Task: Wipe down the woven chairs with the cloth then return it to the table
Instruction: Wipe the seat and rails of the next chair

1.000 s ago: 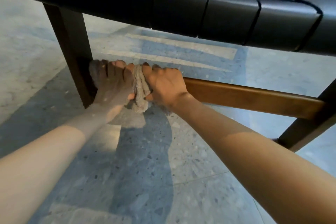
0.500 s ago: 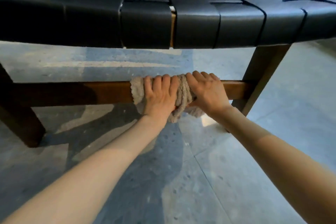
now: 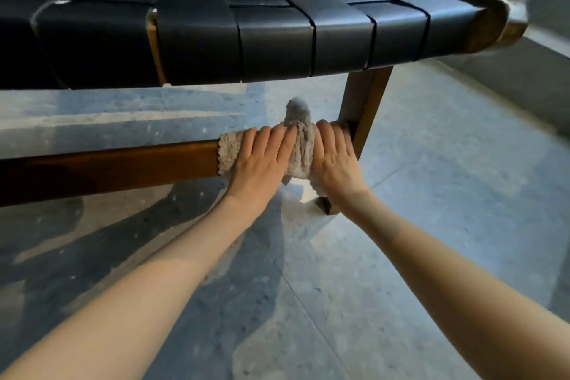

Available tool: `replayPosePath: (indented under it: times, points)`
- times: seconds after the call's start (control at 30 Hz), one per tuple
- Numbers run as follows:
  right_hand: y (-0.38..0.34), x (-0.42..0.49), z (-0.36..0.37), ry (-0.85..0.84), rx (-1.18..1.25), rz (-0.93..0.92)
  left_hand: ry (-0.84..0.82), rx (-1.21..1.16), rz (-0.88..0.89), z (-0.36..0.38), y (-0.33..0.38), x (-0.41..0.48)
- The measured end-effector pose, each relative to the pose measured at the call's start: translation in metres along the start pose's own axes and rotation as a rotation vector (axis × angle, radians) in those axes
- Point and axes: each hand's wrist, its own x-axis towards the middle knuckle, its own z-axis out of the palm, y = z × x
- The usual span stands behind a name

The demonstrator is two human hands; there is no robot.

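Both arms reach forward; left hand (image 3: 262,163) and right hand (image 3: 334,163) grip the cloth (image 3: 300,148), fingers curled over the chair rail (image 3: 108,166).

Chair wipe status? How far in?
Mid-job. Done, likely: the lower rail; the cloth was at its other end a second ago and now sits by the leg. In hand: left hand and right hand grip the cloth round the rail. Left: can't tell whether the woven seat is wiped; no table in view, so the return is pending.

Head view, low, near chair (image 3: 274,43), angled down
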Motion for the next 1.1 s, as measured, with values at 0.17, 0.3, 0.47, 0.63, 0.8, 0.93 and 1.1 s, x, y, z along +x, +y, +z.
replayPosePath:
  times: [0.17,0.3,0.47,0.63,0.8,0.93,1.1]
  points:
    - [0.015,-0.025,-0.02,-0.127,0.232,-0.102,-0.057,-0.283,0.074,-0.016,-0.009,-0.007]
    - [0.035,-0.05,-0.059,-0.283,0.501,0.078,-0.073,-0.467,0.209,-0.025,-0.015,-0.007]
    - [0.068,-0.074,-0.081,-0.549,0.517,0.222,-0.245,-0.699,0.225,-0.043,-0.006,-0.003]
    - [0.091,-0.075,-0.085,-0.387,0.592,0.252,-0.116,-0.776,0.071,-0.051,-0.002,0.012]
    - [0.102,-0.063,-0.087,-0.272,0.482,0.371,0.084,-0.734,-0.213,-0.057,0.012,0.034]
    - [0.092,-0.05,-0.091,0.017,0.43,0.589,0.018,-0.951,-0.527,-0.057,0.035,0.048]
    - [0.079,-0.027,-0.088,0.084,0.662,0.809,0.011,-1.28,-0.7,-0.052,0.054,0.06]
